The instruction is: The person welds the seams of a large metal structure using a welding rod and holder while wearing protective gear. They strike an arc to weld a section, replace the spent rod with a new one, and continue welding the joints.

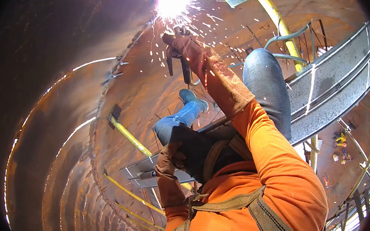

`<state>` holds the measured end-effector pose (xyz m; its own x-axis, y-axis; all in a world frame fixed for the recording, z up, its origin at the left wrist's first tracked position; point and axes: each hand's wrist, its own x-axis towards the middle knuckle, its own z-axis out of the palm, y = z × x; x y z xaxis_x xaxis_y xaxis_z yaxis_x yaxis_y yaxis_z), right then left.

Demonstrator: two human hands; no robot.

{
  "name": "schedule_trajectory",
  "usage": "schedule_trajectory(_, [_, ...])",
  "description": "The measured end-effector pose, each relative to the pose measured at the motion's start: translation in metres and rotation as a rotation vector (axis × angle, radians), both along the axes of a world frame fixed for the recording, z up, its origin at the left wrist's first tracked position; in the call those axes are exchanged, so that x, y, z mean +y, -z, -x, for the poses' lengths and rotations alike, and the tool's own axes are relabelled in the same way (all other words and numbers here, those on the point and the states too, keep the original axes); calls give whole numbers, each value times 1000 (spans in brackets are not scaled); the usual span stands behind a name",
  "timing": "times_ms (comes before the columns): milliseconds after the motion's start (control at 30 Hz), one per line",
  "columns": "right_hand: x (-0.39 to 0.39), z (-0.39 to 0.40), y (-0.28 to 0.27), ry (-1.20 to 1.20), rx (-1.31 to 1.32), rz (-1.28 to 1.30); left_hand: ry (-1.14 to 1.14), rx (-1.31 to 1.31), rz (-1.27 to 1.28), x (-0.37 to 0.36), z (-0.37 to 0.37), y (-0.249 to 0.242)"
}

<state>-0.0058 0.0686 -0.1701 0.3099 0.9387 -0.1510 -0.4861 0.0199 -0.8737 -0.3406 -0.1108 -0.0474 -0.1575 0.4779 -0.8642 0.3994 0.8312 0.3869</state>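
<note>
My right hand (182, 42), in a brown leather welding glove with a long cuff, reaches up toward the glaring welding arc (172, 3). It grips an electrode holder (185, 70), whose dark jaws or lever stick out below the fist. Sparks scatter around the glove, and the rod tip is lost in the glare. The arc burns on a rusty curved steel wall (82, 27), close to a rough vertical seam (99, 103). My left hand (170, 156), also gloved, is low beside my dark-clad thigh (193, 149). Its fingers look curled; what they hold, if anything, is hidden.
A curved grey metal walkway (342, 81) runs on the right under my bent leg (265, 80). Yellow pipes (132, 137) stand out from the wall; a hose (289, 35) loops at upper right. Far below at right are small figures of people (340, 140). Harness straps (273, 215) cross my torso.
</note>
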Motion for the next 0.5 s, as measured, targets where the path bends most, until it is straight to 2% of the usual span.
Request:
schedule_trajectory(33, [-23, 8, -4, 1, -5, 0, -2, -15, 2, 0, 1, 1])
schedule_trajectory(67, [11, 0, -2, 3, -10, -1, -3, -30, 4, 0, 3, 3])
schedule_trajectory(100, [11, 1, -1, 4, -15, -1, -4, -30, 5, 0, 4, 3])
schedule_trajectory(133, [14, 11, 24, 206, -166, -357, -2, -38, 18, 0, 6, 4])
schedule_trajectory(167, [26, 18, 48, 206, -166, -357, 0, -45, 31, 0, 8, 5])
schedule_trajectory(267, [90, 35, 106, -108, 782, -511, 24, -49, 10, 1, 11, 7])
schedule_trajectory(333, [112, 39, 122, -332, 1416, -573, 24, -52, 17, 1, 12, 7])
schedule_trajectory(367, [-3, 36, 91, -332, 1416, -573, 25, -55, 23, 1, 12, 7])
schedule_trajectory(400, [-40, 20, 52, -159, 549, -377, 25, -55, 23, 0, 12, 7])
schedule_trajectory(433, [14, -2, 17, 18, -308, -150, 32, -45, 12, -1, 13, 7])
schedule_trajectory(500, [31, -3, 12, 18, -303, -149, 40, -35, 0, -1, 14, 9])
